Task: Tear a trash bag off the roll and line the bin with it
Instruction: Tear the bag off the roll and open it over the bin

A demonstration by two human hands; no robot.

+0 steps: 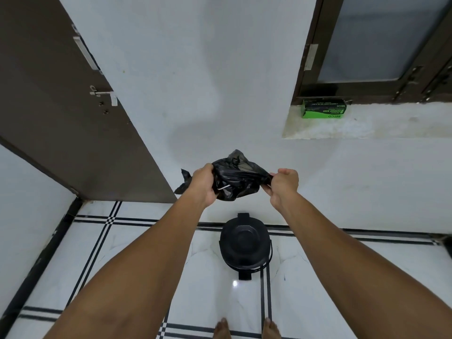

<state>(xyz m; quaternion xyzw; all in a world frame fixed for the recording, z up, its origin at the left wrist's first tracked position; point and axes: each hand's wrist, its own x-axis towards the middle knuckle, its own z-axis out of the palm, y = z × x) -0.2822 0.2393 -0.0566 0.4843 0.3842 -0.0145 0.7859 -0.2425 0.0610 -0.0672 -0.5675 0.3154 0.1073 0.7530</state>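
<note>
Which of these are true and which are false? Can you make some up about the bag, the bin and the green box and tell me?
1. Both hands hold the black trash bag. True: the left hand grips one side and the right hand pinches the other.
2. The bin already has the bag inside it. False: the bag is up in the air, above the bin.
3. The bin's lid is shut. True.
4. The green box lies on the floor beside the bin. False: it sits on the window ledge.
5. The bin is white. False: it is black, standing on the white floor.
</note>
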